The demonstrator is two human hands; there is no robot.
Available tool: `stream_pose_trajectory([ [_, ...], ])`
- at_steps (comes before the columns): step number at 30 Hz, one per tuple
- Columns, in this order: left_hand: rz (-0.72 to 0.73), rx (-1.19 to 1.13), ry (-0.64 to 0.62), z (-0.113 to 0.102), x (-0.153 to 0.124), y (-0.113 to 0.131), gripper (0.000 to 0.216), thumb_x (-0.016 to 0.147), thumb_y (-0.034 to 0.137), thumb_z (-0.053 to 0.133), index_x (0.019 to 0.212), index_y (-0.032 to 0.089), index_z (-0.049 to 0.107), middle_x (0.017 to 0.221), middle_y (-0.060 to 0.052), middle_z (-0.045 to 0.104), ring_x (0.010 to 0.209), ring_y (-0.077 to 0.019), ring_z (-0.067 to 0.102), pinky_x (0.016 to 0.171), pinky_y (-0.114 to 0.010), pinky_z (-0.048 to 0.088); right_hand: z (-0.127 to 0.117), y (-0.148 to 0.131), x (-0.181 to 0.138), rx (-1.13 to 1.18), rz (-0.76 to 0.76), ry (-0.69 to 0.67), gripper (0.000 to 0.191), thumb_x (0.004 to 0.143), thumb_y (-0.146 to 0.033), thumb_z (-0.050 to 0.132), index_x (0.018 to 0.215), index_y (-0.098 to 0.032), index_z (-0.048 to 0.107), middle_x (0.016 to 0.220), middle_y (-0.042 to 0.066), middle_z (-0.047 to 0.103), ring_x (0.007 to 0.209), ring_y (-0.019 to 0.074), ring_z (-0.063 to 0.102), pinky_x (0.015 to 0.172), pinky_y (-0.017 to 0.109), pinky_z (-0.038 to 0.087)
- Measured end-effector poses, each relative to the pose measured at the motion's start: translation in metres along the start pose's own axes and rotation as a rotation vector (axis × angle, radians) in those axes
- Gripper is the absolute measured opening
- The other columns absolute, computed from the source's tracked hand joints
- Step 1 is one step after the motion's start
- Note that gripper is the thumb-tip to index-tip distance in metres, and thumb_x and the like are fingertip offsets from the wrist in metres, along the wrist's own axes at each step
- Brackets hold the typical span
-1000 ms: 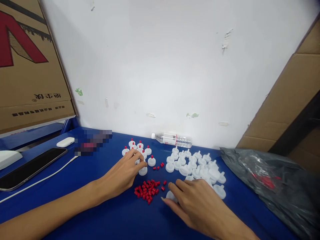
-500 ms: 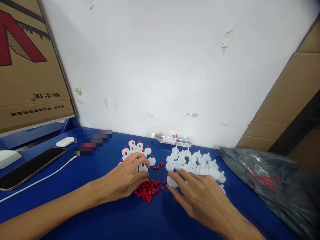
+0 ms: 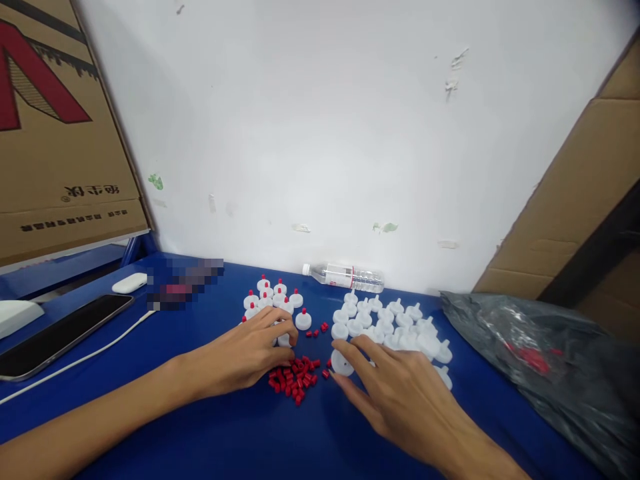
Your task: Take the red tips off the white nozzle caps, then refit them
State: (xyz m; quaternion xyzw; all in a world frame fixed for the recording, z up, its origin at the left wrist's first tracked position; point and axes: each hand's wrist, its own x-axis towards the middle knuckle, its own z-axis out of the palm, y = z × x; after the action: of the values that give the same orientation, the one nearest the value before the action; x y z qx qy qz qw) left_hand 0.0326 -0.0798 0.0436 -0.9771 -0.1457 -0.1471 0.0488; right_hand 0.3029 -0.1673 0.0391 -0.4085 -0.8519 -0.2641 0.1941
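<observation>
My left hand (image 3: 265, 343) hovers at the near side of a group of white nozzle caps with red tips (image 3: 303, 320). Its fingers are bent, and a small gap shows between thumb and forefinger. One white cap (image 3: 285, 341) is partly behind that forefinger. Just below the thumb lies a pile of small red tip covers (image 3: 295, 380). My right hand (image 3: 385, 380) has its thumb and forefinger at the edge of a white nozzle cap (image 3: 342, 363), its round flat face turned to me. Beyond it are several plain white nozzle caps (image 3: 385, 327) without red tips.
A clear plastic bottle (image 3: 345, 276) lies along the white wall. A dark plastic bag (image 3: 540, 373) with red pieces sits at the right. To the left are a phone (image 3: 65, 333), a white cable (image 3: 85, 359) and a white case (image 3: 130, 283). Cardboard stands on both sides.
My left thumb and forefinger have drawn closer together, and the forefinger has come down over the near cap's red tip. The cap at my right hand has turned to show its round face.
</observation>
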Motion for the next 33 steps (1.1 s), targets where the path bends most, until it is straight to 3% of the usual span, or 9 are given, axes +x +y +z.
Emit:
stream_pose_trajectory([
  [5, -0.069, -0.049, 0.066, -0.002, 0.003, 0.004, 0.008, 0.100, 0.013, 0.056, 0.101, 0.018, 0.062, 0.102, -0.007, 0.062, 0.099, -0.0239, 0.053, 0.089, -0.037, 0.045, 0.000, -0.002, -0.002, 0.020, 0.018, -0.010, 0.028, 0.100, -0.031, 0.057, 0.124, -0.017, 0.056, 0.105, 0.006, 0.069, 0.075, 0.0197, 0.072, 0.050, 0.032, 0.045],
  [11, -0.107, -0.185, 0.239, -0.003, 0.005, 0.012, 0.013, 0.098, 0.008, 0.054, 0.104, 0.019, 0.059, 0.095, -0.004, 0.065, 0.089, -0.0196, 0.053, 0.085, -0.035, 0.042, 0.002, -0.003, 0.001, 0.063, 0.025, 0.058, 0.032, 0.110, -0.037, 0.037, 0.123, -0.018, 0.059, 0.111, 0.007, 0.070, 0.074, 0.0171, 0.072, 0.049, 0.031, 0.047],
  [17, -0.053, -0.271, 0.365, 0.003, 0.001, 0.017, 0.041, 0.101, 0.003, 0.052, 0.136, 0.022, 0.058, 0.110, -0.006, 0.064, 0.096, -0.0181, 0.056, 0.086, -0.033, 0.044, 0.004, -0.004, -0.001, 0.111, -0.018, 0.136, 0.031, 0.112, -0.028, 0.035, 0.128, -0.016, 0.059, 0.115, 0.005, 0.075, 0.077, 0.0139, 0.074, 0.053, 0.029, 0.048],
  [24, -0.181, -0.374, 0.478, 0.006, 0.001, 0.036, 0.024, 0.100, 0.011, 0.063, 0.118, 0.025, 0.071, 0.098, -0.001, 0.069, 0.093, -0.0171, 0.060, 0.087, -0.032, 0.045, 0.000, -0.009, -0.001, 0.160, -0.001, 0.137, 0.036, 0.109, -0.039, 0.042, 0.127, -0.014, 0.061, 0.100, 0.006, 0.074, 0.073, 0.0165, 0.072, 0.052, 0.029, 0.049],
  [33, -0.155, -0.523, 0.468, 0.008, 0.006, 0.048, 0.015, 0.099, 0.013, 0.066, 0.110, 0.022, 0.071, 0.099, 0.001, 0.076, 0.093, -0.0139, 0.068, 0.089, -0.027, 0.049, 0.002, -0.014, 0.002, 0.180, -0.065, 0.166, 0.038, 0.110, -0.041, 0.040, 0.119, -0.012, 0.063, 0.087, 0.005, 0.072, 0.066, 0.0144, 0.069, 0.052, 0.026, 0.046],
])
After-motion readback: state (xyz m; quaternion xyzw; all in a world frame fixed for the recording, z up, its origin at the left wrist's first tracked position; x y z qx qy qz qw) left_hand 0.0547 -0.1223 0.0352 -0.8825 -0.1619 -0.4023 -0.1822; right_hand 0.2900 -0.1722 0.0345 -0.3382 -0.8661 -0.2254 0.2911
